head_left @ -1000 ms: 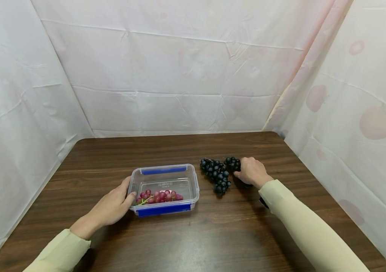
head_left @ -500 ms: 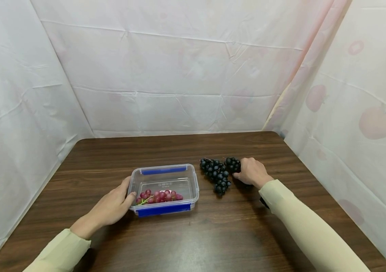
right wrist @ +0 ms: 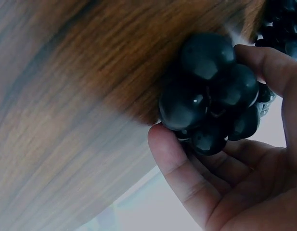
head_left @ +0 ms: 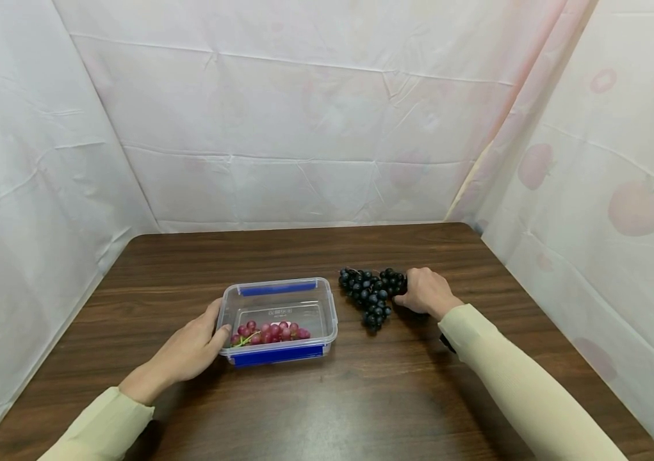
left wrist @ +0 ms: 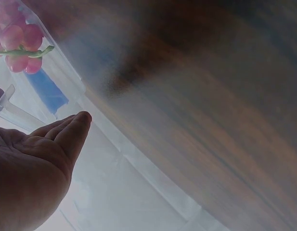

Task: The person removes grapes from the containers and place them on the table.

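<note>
Right of the head view's middle, my right hand (head_left: 426, 291) pinches black grapes (right wrist: 227, 91). They look light but squishy, so hold their sides softly. My left hand (head_left: 188, 347), fingers loose, touches the box (head_left: 278, 356).

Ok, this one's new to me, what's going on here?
A person's left hand rests against the left side of a clear box with red grapes inside. Their right hand grips some black grapes, next to another black bunch on the table. No black grapes are in the box.
</note>
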`<move>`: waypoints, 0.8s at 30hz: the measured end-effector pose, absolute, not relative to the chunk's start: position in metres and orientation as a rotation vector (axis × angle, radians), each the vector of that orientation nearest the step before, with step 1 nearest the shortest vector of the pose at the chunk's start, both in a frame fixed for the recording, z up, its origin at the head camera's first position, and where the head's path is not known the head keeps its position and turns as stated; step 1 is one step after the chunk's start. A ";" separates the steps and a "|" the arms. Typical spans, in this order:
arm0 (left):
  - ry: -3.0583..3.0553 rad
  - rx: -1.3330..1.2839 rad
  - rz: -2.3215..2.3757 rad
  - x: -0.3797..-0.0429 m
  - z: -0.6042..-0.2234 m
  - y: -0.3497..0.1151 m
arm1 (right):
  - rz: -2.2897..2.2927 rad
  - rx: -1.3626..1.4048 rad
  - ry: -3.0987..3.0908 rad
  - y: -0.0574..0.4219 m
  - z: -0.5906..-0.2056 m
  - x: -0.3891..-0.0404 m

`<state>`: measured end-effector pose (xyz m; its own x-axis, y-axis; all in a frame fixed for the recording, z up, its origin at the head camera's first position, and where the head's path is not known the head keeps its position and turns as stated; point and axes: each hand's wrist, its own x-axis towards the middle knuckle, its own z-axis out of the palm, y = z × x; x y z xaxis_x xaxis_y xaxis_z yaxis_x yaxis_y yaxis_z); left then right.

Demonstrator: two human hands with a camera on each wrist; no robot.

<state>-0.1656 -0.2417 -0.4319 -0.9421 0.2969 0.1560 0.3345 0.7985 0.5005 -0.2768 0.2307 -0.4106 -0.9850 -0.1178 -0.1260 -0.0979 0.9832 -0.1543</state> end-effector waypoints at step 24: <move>-2.902 -0.523 -0.823 -0.165 -0.432 -0.242 | -0.276 -0.223 2.968 0.233 -0.403 -0.276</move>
